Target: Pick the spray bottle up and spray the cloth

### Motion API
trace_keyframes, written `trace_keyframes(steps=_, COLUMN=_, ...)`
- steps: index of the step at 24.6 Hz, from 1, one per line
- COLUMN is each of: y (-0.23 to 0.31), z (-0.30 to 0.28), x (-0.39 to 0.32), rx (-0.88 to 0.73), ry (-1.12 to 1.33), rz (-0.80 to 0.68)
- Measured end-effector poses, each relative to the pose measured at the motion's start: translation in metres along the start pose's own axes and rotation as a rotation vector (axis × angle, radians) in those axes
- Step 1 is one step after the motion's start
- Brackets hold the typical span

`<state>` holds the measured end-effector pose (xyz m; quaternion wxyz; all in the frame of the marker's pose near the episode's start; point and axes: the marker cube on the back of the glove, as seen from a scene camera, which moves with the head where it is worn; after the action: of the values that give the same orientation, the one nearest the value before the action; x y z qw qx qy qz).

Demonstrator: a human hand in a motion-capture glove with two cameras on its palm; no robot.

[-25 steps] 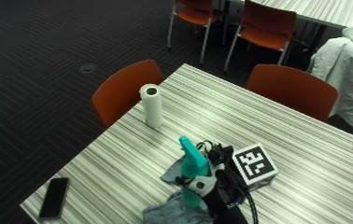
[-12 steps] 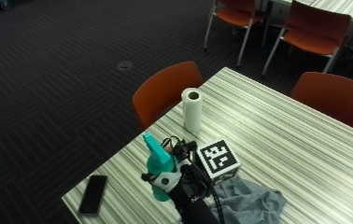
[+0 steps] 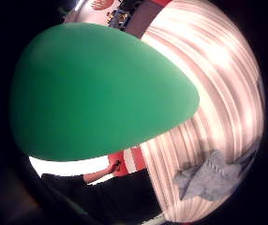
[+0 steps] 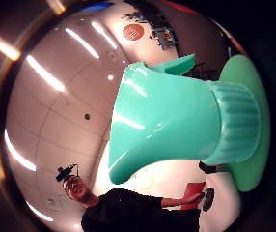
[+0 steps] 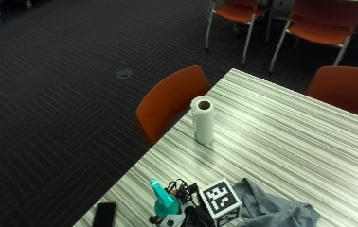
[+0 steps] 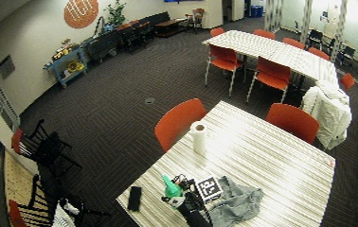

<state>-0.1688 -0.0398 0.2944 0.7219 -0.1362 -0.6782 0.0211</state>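
The right hand [image 5: 188, 215] in its black glove holds the green spray bottle [image 5: 163, 199] up off the striped desk [image 5: 280, 137], fingers wrapped round it, so the bottle sits right against the palm. The gray cloth [image 5: 273, 210] lies crumpled on the desk just beside the hand. A white paper roll [image 5: 203, 119] stands farther off, and a black phone [image 5: 105, 215] lies near the hand on the bottle's side.

- From my outside view the right hand [image 5: 192, 218] is cut off by the frame edge, so I cannot read its fingers.
- The spray bottle [image 5: 164, 201] shows only its teal head; its body is hidden.
- The cloth [image 5: 273, 213] runs off the picture's edge.
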Motion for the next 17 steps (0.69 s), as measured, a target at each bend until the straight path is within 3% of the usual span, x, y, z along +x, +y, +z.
trace_keyframes(steps=17, y=0.016, z=0.002, x=0.025, rx=-0.029, ry=0.076, rz=0.077)
